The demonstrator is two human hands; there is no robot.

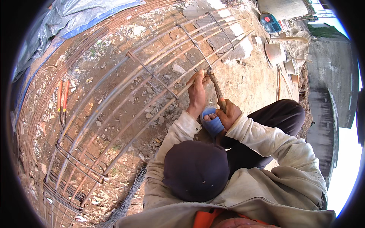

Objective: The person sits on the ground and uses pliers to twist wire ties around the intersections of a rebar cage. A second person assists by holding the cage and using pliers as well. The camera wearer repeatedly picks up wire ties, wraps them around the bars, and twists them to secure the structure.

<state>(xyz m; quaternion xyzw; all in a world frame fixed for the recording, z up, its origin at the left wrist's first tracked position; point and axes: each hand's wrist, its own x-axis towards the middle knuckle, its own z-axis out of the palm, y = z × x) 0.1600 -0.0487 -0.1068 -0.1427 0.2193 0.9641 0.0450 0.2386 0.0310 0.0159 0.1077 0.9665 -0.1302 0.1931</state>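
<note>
A long cage of rusty steel bars point(114, 102) runs from the lower left to the upper right, crossed at intervals by bent steel stirrups point(152, 75). My left hand point(197, 93) is closed around the nearest bar, thumb upward, close to where a stirrup crosses it. In my right hand point(229, 115) are the handles of brown pincers point(217, 89) with an orange patch. Their head meets the same bar and stirrup joint, right beside my left fingertips. Any tie wire in the jaws is too small to make out.
Orange-handled cutters point(62, 100) lie beyond the cage, near long loose rods point(68, 49) and a grey tarp point(57, 22). A bundle of thin wire point(129, 197) lies at the near left. Shovels point(274, 54) and a blue jug point(270, 23) stand at the far right, before a concrete wall point(330, 76).
</note>
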